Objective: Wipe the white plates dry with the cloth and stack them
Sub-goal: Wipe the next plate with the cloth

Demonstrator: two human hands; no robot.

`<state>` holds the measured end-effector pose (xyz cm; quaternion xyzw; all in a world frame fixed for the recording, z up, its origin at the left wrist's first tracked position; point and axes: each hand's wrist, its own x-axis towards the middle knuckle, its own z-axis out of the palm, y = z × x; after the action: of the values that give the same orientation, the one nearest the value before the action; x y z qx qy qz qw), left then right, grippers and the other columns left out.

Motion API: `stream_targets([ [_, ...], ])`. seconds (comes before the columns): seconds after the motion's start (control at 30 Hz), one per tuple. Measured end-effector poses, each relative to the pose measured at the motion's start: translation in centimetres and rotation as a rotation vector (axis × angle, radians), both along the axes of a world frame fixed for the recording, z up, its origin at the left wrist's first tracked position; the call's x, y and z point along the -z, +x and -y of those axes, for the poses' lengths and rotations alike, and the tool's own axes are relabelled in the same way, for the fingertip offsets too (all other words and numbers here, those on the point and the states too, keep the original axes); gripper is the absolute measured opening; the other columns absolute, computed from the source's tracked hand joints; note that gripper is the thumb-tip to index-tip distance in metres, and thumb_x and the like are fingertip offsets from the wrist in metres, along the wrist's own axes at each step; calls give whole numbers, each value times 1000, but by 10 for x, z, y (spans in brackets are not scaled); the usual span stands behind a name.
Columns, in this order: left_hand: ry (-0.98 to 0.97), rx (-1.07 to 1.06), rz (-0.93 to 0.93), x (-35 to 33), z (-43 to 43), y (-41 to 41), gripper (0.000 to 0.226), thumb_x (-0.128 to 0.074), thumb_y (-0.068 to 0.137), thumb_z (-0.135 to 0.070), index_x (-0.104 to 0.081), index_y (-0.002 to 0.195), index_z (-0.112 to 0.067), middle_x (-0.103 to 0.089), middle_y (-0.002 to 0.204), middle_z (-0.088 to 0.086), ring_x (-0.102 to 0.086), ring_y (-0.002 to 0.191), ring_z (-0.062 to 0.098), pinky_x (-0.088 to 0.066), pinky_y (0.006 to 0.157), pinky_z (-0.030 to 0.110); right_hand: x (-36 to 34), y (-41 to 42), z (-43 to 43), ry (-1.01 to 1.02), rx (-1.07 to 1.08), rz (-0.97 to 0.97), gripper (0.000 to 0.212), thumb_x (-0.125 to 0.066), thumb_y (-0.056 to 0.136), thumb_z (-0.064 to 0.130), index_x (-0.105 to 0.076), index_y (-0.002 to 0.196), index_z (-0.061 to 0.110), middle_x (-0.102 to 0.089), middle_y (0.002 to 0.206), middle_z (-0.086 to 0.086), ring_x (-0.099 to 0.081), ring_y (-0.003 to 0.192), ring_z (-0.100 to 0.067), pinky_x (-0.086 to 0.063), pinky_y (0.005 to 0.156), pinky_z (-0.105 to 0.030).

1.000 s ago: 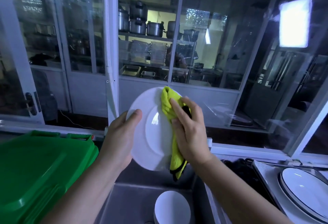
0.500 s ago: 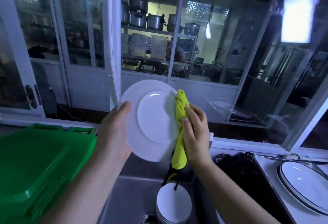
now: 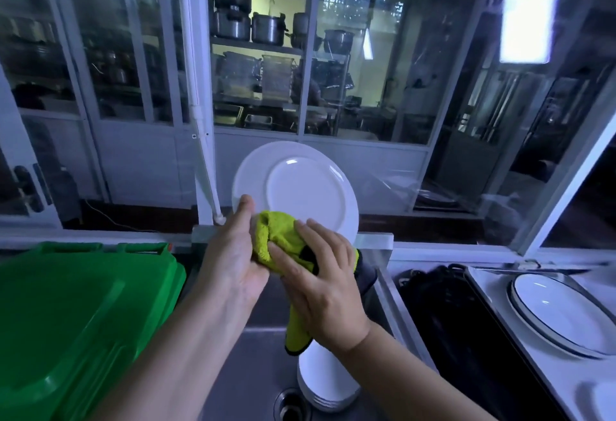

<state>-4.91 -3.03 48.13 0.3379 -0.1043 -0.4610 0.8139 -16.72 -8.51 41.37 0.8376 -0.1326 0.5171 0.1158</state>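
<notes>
You were mid-wipe on one plate [image 3: 300, 187], held upright over the sink [image 3: 253, 370]. Your left hand [image 3: 233, 264] gripped its lower left rim, thumb on the face. Your right hand [image 3: 326, 287] clutched the cloth [image 3: 280, 237] and pressed it against the plate's lower edge. This plate was not yet stacked. A pile of white plates [image 3: 330, 384] sat in the sink below; whether those were dried or waiting, I could not tell.
</notes>
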Motion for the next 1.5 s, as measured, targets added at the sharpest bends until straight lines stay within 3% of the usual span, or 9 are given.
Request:
stream_targets([
  [0.1,-11,71,36,5,4,-1,46,-49,98,-39,-59,122,-1,-71,107,19,-70,92,29,-58,74,42,15,-19,8,-41,72,-71,41,-57,93,21,-50,131,30,-40,140,-9,-38,132,-29,-34,100,-43],
  [0.4,-39,174,200,20,17,-37,41,-44,100,-33,-52,134,-12,-64,127,11,-60,117,24,-45,101,45,38,-89,18,191,267,124,37,-47,95,19,-48,131,26,-39,128,-10,-42,108,-28,-38,97,-35],
  [0.63,-18,156,440,41,50,-97,16,-53,97,-24,-68,94,-20,-76,89,-10,-71,80,4,-54,60,18,13,-144,46,377,393,148,40,-49,90,24,-61,127,15,-50,119,-18,-41,101,-25,-36,92,-35],
  [0.77,-21,252,507,49,72,-158,22,-51,98,-24,-73,98,-19,-73,108,3,-70,96,15,-57,74,28,-2,-183,65,390,391,103,40,-52,91,30,-63,126,16,-53,117,-19,-43,99,-29,-39,89,-38],
  [1.03,-10,356,559,73,137,-314,30,-51,98,-22,-77,85,-28,-76,93,3,-72,83,16,-57,65,29,45,-359,93,369,306,-157,35,-66,86,7,-67,121,14,-59,111,-18,-54,91,-37,-49,79,-39],
  [1.2,-11,462,688,103,177,-415,23,-56,95,-26,-75,91,-39,-75,98,-8,-70,90,7,-54,69,17,92,-501,113,539,549,-110,65,-44,85,69,-65,120,18,-49,118,3,-50,112,-22,-33,84,-4],
  [1.33,52,601,962,139,201,-487,14,-60,91,-31,-72,86,-25,-74,83,-7,-65,76,8,-51,68,18,102,-596,121,647,748,140,32,-57,83,1,-68,113,0,-51,99,-10,-47,87,-17,-41,72,-27],
  [1.43,56,650,1393,163,218,-535,36,-53,88,-44,-71,97,-14,-73,87,7,-66,81,22,-50,78,36,115,-652,119,693,830,307,37,-55,82,0,-65,118,2,-47,104,-8,-44,90,-11,-38,78,-21],
  [1.5,-47,677,1656,176,228,-562,34,-53,94,-40,-66,120,-23,-73,105,1,-66,97,22,-46,82,30,124,-681,115,748,881,387,37,-56,84,2,-64,121,6,-48,108,-8,-49,94,-19,-38,82,-16],
])
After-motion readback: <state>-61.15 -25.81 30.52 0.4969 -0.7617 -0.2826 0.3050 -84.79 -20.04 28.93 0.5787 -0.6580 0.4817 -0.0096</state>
